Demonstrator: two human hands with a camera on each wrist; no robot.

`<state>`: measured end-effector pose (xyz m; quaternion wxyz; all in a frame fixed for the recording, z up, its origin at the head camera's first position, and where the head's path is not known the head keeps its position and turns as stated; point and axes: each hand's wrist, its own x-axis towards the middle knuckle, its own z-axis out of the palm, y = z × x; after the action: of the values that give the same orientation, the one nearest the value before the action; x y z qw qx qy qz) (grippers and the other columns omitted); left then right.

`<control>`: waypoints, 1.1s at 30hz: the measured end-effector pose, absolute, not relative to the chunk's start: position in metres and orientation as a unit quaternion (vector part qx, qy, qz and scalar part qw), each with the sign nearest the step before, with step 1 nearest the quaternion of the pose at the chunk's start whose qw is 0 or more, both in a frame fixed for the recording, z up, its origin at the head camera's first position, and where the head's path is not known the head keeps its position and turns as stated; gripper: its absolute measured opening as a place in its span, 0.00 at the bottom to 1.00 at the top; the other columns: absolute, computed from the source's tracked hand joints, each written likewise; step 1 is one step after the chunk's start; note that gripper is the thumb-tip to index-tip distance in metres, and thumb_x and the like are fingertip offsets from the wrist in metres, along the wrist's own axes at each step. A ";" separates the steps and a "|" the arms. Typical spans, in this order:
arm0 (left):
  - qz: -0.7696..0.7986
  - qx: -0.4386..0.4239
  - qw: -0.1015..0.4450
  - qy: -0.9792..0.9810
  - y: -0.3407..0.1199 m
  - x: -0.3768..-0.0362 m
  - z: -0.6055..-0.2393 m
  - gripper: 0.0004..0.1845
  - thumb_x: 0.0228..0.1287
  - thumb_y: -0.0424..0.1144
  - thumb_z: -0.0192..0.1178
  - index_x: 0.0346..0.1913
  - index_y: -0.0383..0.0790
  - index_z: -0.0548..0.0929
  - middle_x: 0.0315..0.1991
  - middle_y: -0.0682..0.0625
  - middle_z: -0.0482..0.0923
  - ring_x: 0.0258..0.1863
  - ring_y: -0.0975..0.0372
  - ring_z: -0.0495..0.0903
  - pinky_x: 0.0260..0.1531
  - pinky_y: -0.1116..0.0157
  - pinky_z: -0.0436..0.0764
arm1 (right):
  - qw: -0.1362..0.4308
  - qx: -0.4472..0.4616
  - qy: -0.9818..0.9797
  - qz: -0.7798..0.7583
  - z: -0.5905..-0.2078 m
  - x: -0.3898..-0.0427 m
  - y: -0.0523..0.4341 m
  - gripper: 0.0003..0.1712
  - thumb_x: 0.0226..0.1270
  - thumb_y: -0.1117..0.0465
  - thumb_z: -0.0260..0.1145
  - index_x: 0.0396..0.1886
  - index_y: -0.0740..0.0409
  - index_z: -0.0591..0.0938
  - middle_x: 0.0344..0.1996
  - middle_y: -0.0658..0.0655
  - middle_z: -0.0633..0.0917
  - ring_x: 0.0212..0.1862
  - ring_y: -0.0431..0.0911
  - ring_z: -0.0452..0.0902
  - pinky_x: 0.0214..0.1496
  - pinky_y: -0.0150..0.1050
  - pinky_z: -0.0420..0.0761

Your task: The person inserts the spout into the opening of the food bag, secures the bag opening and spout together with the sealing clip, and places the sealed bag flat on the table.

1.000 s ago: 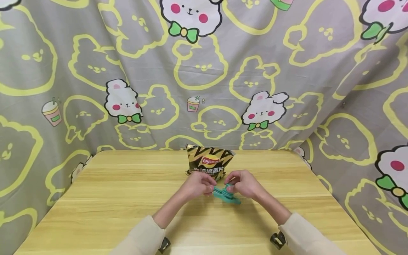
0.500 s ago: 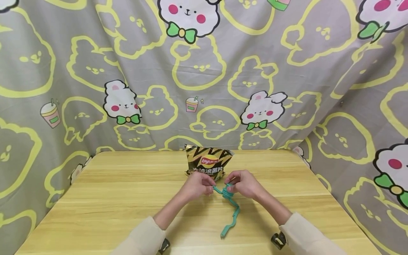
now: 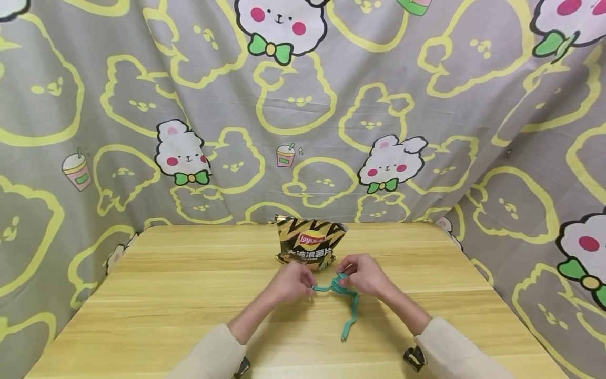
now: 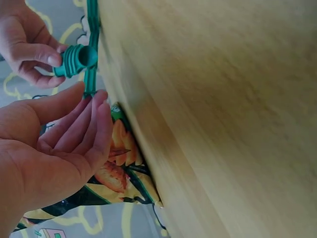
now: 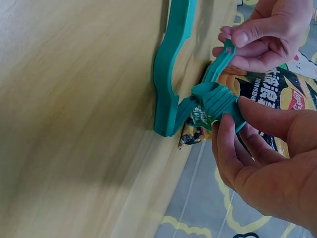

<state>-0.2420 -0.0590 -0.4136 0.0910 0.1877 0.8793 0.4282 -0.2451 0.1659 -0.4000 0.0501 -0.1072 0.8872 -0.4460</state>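
Observation:
Between both hands, close over the table, is a teal plastic bag clip with a ribbed round spout at its middle. My right hand pinches the spout between thumb and fingertips. Thumb and fingertips of my left hand pinch the end of the clip's short-looking arm. Toward the person hangs the other long arm, bent in a zigzag. The spout's hollow mouth shows in the left wrist view. Just behind the hands stands a black and gold bag of chips, its lower part overlapped by the left hand.
A light wooden table lies under the hands. Behind and beside it hangs a grey curtain with yellow outlines and white cartoon animals. Black wrist mounts sit beneath the pale sleeves.
The clip's arms were folded together near the hands; one has swung out toward the person and then shifted right. My left hand has moved slightly left and nearer, drawing the other arm out.

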 end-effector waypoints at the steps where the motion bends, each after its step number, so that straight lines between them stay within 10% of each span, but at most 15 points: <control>1: 0.425 0.192 0.091 0.880 -0.059 -0.242 -0.414 0.08 0.50 0.23 0.72 0.33 0.35 0.88 0.30 0.47 0.87 0.29 0.63 0.82 0.34 0.67 0.84 | 0.049 -0.107 0.889 -0.443 -0.400 -0.245 0.166 0.12 0.54 0.73 0.74 0.39 0.65 0.87 0.31 0.55 0.89 0.37 0.45 0.86 0.40 0.38 0.84; 33: 0.365 0.205 0.035 0.908 -0.066 -0.244 -0.389 0.01 0.60 0.32 0.70 0.34 0.38 0.87 0.31 0.52 0.86 0.30 0.64 0.81 0.34 0.66 0.83 | 0.048 -0.089 0.897 -0.430 -0.392 -0.244 0.167 0.10 0.56 0.69 0.75 0.39 0.61 0.88 0.29 0.53 0.89 0.35 0.42 0.84 0.40 0.40 0.83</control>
<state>-0.2441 -0.0663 -0.3895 0.0347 0.2049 0.9076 0.3648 -0.2441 0.1669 -0.3921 0.0475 -0.0889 0.8971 -0.4301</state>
